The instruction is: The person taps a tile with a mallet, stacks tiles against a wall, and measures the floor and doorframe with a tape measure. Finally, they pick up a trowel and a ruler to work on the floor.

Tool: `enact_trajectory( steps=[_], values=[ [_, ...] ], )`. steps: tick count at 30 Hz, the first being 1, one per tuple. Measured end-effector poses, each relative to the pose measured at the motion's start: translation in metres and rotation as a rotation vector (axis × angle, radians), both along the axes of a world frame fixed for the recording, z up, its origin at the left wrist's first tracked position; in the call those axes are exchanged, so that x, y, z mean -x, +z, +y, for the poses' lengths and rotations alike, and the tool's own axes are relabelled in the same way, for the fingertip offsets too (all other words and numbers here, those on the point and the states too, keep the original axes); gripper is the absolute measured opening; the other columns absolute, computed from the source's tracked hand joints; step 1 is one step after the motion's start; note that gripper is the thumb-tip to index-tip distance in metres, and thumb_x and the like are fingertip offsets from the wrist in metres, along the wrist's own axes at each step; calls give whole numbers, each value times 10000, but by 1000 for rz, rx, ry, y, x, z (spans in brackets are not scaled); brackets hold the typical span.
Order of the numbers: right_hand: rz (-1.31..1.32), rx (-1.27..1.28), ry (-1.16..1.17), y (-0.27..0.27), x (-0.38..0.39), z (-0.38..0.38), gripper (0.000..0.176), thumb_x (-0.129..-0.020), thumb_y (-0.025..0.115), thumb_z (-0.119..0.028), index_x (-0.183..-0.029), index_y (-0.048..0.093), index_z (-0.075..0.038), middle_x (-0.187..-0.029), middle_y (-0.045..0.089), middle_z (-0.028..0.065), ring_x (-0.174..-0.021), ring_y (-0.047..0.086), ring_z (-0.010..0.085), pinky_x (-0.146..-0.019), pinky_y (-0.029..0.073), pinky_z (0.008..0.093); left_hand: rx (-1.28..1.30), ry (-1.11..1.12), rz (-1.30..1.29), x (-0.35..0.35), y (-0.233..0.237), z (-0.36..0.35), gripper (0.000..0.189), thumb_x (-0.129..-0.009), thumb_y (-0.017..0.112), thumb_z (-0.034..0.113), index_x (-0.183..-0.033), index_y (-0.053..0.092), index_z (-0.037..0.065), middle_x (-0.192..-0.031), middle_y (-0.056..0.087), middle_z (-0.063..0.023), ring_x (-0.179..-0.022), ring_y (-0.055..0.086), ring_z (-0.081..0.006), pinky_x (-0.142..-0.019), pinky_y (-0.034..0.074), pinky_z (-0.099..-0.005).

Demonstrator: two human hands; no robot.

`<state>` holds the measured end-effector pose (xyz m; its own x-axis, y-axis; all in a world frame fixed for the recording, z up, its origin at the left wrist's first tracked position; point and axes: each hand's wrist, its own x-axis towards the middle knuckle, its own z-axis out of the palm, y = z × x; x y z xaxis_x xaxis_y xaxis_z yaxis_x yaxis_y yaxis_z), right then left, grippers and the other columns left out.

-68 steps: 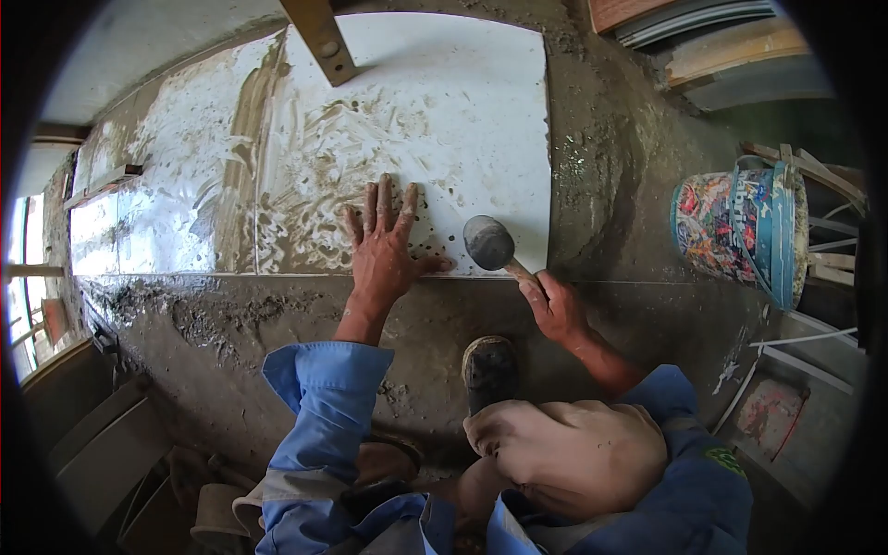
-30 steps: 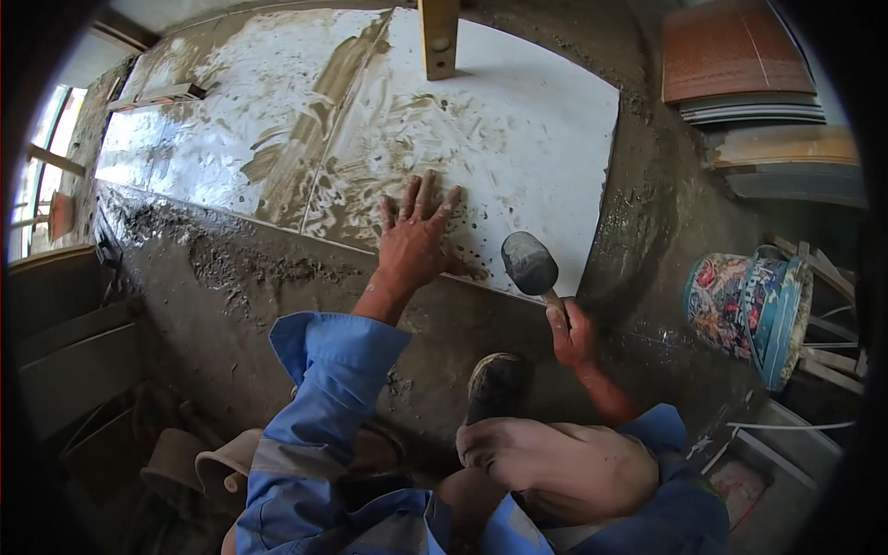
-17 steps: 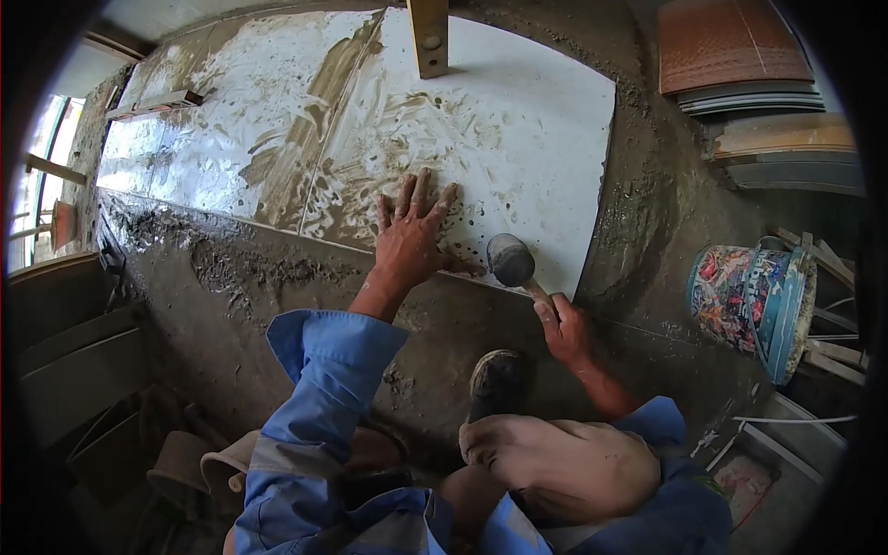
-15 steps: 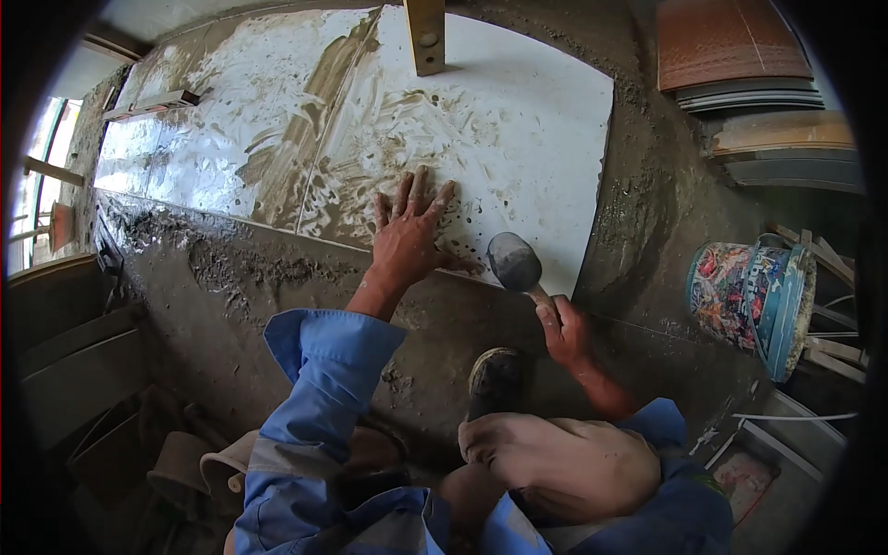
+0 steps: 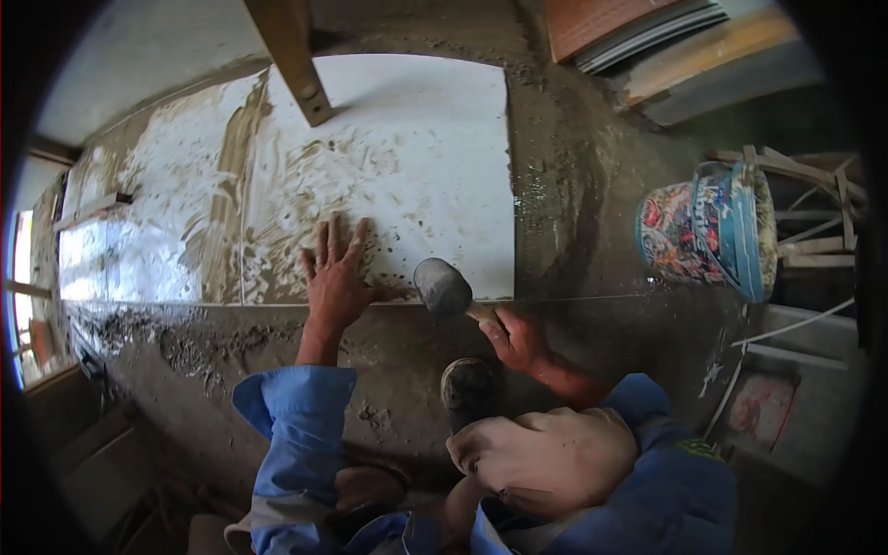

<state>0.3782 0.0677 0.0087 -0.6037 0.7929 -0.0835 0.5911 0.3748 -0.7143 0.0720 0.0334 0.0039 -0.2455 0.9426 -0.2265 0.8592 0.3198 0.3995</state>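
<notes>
Left hand: the left hand (image 5: 340, 287) lies with its palm down and fingers spread on the white tile (image 5: 453, 153), near the edge closest to the person; the fingers point toward twelve o'clock, the thumb toward three.
Right hand: the right hand (image 5: 521, 340), at four o'clock from the centre of the view, is closed around the handle of the mallet (image 5: 442, 289).
Hands: apart, with the mallet head between them.
Mallet head: dark and rounded, over the tile's near edge, just beside the left thumb; whether it touches the tile cannot be told.
Tile surface: brown, wet smears toward nine o'clock, cleaner toward one.
Adjoining tiles: more smeared tiles (image 5: 171, 166) run toward ten o'clock, with a small bar (image 5: 102, 208) on them.
Long bar: a holed bar (image 5: 282, 60) reaches in from eleven o'clock, its end above or on the tile.
Floor: grey and muddy floor (image 5: 250, 407), a shoe (image 5: 467, 388) at six o'clock.
Bucket: a paint-spattered bucket (image 5: 689, 231) on its side near three o'clock.
Stack: brown-topped panels (image 5: 601, 26) at one o'clock.
</notes>
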Motion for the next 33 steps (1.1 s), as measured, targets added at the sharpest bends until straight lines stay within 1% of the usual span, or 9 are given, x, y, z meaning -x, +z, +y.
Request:
enact_trajectory(
  steps=[4, 5, 11, 17, 22, 26, 29, 31, 33],
  values=[
    [-160, -53, 49, -4, -2, 4, 381, -930, 553, -404, -818, 544, -40, -697, 596, 212, -651, 583, 444, -555, 454, 499, -22, 5, 19, 0, 0, 0, 1133, -551, 848, 528, -1501, 303, 235, -1578, 154, -174, -1467, 94, -347, -1144, 78, -587],
    [-155, -55, 51, -5, -1, 4, 381, -930, 553, -404, -818, 544, -40, -697, 596, 212, -651, 583, 444, -555, 454, 499, -14, 25, -13, 0, 3, 0, 1117, -557, 838, 546, -1495, 315, 238, -1587, 143, -151, -1471, 90, -331, -1150, 68, -585],
    [-78, 28, -52, -20, -7, -3, 399, -931, 554, -417, -793, 549, -42, -678, 588, 218, -650, 583, 444, -550, 441, 495, -9, 41, -16, -2, 4, 1, 1141, -532, 820, 619, -1490, 330, 239, -1582, 148, -163, -1467, 98, -343, -1143, 77, -597],
    [-67, 173, -139, -2, -7, 12, 370, -941, 559, -378, -781, 535, -44, -627, 552, 202, -604, 553, 431, -532, 406, 464, -36, 28, -19, 2, 2, -1, 1141, -508, 828, 618, -1478, 355, 249, -1574, 172, -171, -1457, 132, -360, -1140, 85, -602],
    [-78, 102, -110, -10, -1, 30, 385, -946, 543, -389, -796, 511, -36, -641, 538, 235, -623, 543, 454, -538, 404, 474, -63, 70, 37, -1, -6, 1, 908, -653, 796, 486, -1449, 411, 276, -1575, 213, -114, -1457, 174, -310, -1141, 119, -596],
    [-64, 21, -103, -16, 13, 39, 397, -949, 533, -400, -811, 510, -28, -654, 545, 247, -643, 547, 467, -555, 415, 484, -57, 88, 39, -2, -3, 6, 906, -644, 804, 474, -1441, 422, 273, -1571, 220, -124, -1453, 182, -320, -1136, 127, -605],
    [-117, 23, -73, -15, 18, 48, 409, -953, 521, -408, -818, 509, -22, -670, 556, 254, -663, 554, 474, -569, 424, 488, -33, 114, 52, -6, 1, 14, 959, -623, 806, 520, -1456, 402, 270, -1562, 215, -177, -1443, 173, -373, -1129, 150, -594],
    [-152, 31, -42, -9, 20, 53, 407, -953, 518, -407, -821, 512, -21, -686, 571, 249, -673, 562, 472, -576, 431, 490, -26, 183, 21, -9, 4, 19, 1006, -566, 843, 508, -1444, 416, 268, -1575, 193, -134, -1448, 175, -344, -1093, 139, -687],
    [-166, 63, -28, -2, 18, 59, 400, -954, 516, -400, -821, 514, -22, -692, 576, 247, -678, 565, 471, -577, 434, 491, -11, 204, 32, -13, 4, 25, 1032, -550, 847, 519, -1450, 405, 270, -1578, 184, -132, -1450, 165, -345, -1077, 134, -710]
  ],
)
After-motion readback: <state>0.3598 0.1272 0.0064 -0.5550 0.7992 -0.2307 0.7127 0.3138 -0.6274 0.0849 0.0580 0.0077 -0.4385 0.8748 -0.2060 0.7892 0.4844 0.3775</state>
